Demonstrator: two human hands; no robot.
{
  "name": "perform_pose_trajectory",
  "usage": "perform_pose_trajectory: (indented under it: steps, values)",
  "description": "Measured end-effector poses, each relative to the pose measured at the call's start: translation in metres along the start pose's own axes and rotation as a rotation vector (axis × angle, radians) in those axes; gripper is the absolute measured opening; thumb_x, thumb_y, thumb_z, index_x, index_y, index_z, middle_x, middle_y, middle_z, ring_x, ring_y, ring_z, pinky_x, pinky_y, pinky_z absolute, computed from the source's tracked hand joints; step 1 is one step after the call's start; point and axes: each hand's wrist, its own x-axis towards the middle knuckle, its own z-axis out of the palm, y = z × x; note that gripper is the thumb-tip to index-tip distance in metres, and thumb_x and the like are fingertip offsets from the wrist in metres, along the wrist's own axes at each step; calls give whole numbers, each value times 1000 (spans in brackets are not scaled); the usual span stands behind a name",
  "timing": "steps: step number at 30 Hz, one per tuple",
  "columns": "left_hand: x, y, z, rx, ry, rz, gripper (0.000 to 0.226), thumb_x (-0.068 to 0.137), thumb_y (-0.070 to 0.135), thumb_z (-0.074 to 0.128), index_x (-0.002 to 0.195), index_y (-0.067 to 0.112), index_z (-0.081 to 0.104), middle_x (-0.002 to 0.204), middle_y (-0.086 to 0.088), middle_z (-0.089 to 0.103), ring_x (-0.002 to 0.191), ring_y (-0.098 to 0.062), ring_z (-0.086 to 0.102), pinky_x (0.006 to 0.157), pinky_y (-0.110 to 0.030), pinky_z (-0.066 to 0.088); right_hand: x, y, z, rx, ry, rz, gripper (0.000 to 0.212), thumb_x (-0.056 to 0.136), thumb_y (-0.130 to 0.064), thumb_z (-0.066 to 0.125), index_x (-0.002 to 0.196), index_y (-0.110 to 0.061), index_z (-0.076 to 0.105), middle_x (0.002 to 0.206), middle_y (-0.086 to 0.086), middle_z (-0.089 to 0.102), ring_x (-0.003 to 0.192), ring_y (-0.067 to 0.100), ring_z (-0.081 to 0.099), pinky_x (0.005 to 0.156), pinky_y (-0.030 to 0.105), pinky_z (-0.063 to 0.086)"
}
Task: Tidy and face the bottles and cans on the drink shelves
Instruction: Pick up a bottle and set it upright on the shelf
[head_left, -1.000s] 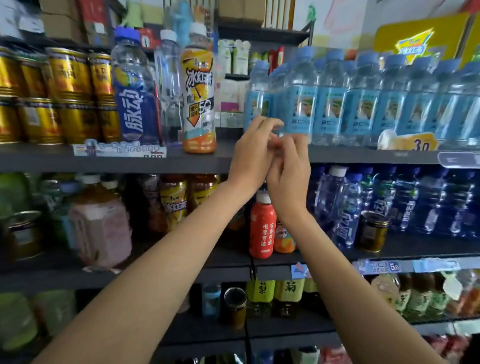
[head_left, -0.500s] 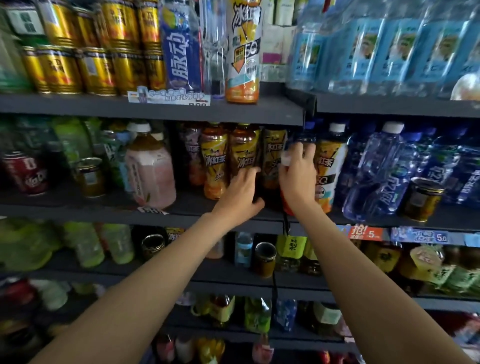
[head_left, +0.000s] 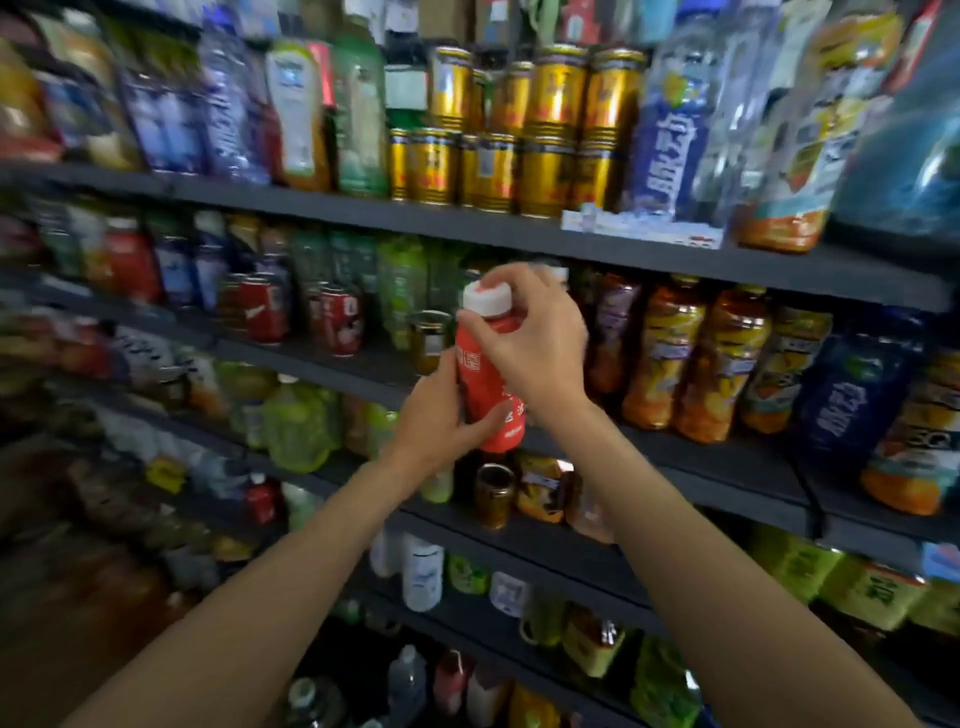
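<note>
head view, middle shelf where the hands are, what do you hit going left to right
red cans → small glass jar → red bottle, held in the left hand and right hand → orange tea bottles → dark blue bottle

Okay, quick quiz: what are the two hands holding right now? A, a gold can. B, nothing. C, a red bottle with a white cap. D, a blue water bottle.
C: the left hand grips the lower body of the red bottle and the right hand holds it near its white cap.
</note>
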Motion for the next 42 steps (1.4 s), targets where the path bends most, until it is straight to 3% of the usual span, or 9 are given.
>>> perform_pose_trajectory:
  steps: [6,10,13,16,21,26,30,35,42]
  values:
    - [-13,-96,-179,44,215,-119,58,79,37,70,121,16,36,84,13,53,81,-13,54,59,-17,37,26,-141,162,273,-66,-78,35,70,-18,75,96,-12,54,96,1,59,88,21,61,77,42,50]
    - [-27,-161,-286,-40,258,-201,61,74,44,72,119,20,37,105,3,59,96,-16,61,78,-31,49,42,-210,257,473,-181,-55,47,75,-19,76,111,-12,46,91,-9,54,90,16,60,80,34,52]
    - [-33,-206,-343,-97,241,-269,64,79,34,71,129,17,35,116,1,56,105,-17,59,87,-35,51,52,-239,318,559,-343,80,52,80,-24,72,120,-12,41,102,-1,56,94,15,57,80,31,52]
    - [-27,-249,-395,-125,319,-321,62,82,28,68,131,13,34,112,2,54,105,-17,57,82,-28,48,67,-266,382,497,-526,74,49,83,-34,69,121,-14,44,112,0,54,102,15,54,83,29,50]
    - [6,-334,-471,-111,506,-335,60,80,28,67,130,12,37,114,-3,53,105,-19,55,84,-32,46,95,-303,488,335,-826,-108,83,79,-30,74,144,-20,23,135,5,46,119,22,48,89,25,38]
    - [72,-416,-541,-38,546,-268,64,77,37,64,130,12,37,112,-1,51,102,-17,53,84,-32,49,150,-319,606,417,-631,-89,75,78,-27,74,139,-18,30,133,6,50,118,24,51,95,34,43]
    - [131,-481,-590,-25,553,-221,54,87,22,63,132,11,35,112,4,50,98,-10,52,71,-12,45,209,-335,699,388,-536,-77,72,74,-33,76,132,-14,37,127,7,54,116,25,53,95,39,45]
    - [196,-555,-657,18,507,-178,62,84,23,67,136,10,35,123,-5,54,106,-18,56,88,-30,48,264,-351,789,382,-399,-63,75,75,-36,75,135,-15,36,127,6,54,115,24,52,89,31,42]
    - [319,-642,-726,18,315,20,73,67,40,70,127,6,46,118,-10,60,100,-17,58,86,-22,48,358,-350,903,313,-23,71,67,70,-36,78,125,-17,45,119,4,58,115,27,49,94,37,41]
